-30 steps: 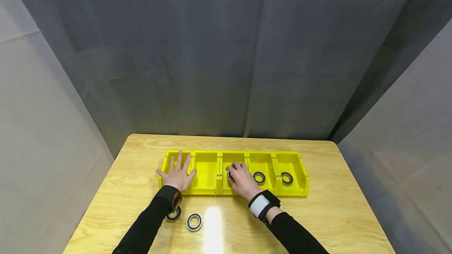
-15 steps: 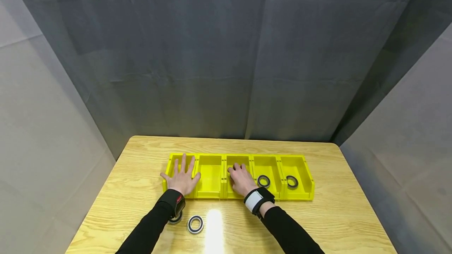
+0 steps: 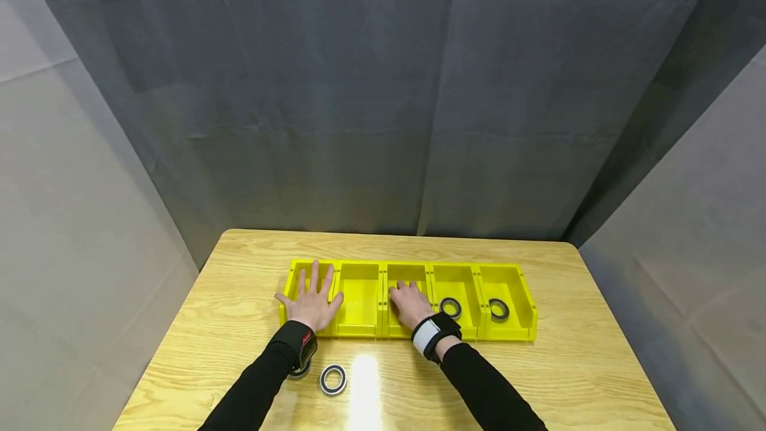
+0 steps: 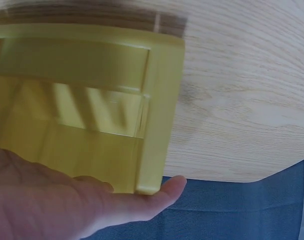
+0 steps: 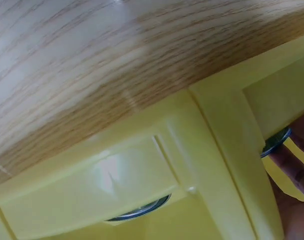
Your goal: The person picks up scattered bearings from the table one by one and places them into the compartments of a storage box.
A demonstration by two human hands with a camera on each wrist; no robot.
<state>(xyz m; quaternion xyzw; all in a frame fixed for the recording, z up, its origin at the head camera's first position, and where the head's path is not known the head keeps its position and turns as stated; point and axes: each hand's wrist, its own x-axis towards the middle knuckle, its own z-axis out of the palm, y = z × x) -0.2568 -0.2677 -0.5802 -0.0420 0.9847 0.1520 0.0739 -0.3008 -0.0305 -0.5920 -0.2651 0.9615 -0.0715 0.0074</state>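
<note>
A row of yellow bins (image 3: pixel 383 332) sits on the wooden table. My left hand (image 3: pixel 314 304), fingers spread, rests over the leftmost bin; in the left wrist view its thumb (image 4: pixel 166 192) touches the bin's outer edge. My right hand (image 3: pixel 411 304) reaches down into the middle bin, its fingers curled. In the right wrist view those fingers hold a ball bearing (image 5: pixel 276 142), mostly hidden by the bin's front wall. One bearing (image 3: pixel 450 299) lies in the bin right of the middle, and another (image 3: pixel 498 300) in the rightmost bin.
On the table (image 3: pixel 574 364) in front of the bins lies a bearing (image 3: pixel 324 380). A second bearing (image 3: pixel 302 372) is partly hidden under my left wrist. Grey curtain (image 3: pixel 383 118) hangs behind the table, with pale cloth (image 3: pixel 78 218) at the sides.
My right hand has lowered the bearing into the middle bin, so the head view no longer shows it. My left hand stays on the leftmost bin. The view has shifted slightly.
</note>
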